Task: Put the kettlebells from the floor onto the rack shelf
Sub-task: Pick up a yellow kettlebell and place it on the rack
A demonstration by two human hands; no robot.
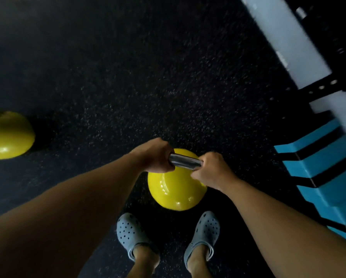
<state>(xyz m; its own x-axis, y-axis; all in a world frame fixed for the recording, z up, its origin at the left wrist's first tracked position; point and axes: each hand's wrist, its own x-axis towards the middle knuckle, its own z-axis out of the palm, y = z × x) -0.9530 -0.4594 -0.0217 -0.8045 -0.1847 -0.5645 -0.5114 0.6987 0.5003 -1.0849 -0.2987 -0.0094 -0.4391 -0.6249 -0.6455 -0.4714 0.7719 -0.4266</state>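
A yellow kettlebell with a shiny steel handle hangs just in front of my feet. My left hand is closed around the left end of the handle, and my right hand grips its right end. Whether the bell touches the floor I cannot tell. A second yellow kettlebell rests on the floor at the far left, cut off by the frame edge. The rack, a black perforated frame with a pale bar, runs along the upper right.
The floor is black speckled rubber, wide open ahead. Blue blocks with black stripes sit at the right below the rack. My feet in grey clogs stand right behind the held kettlebell.
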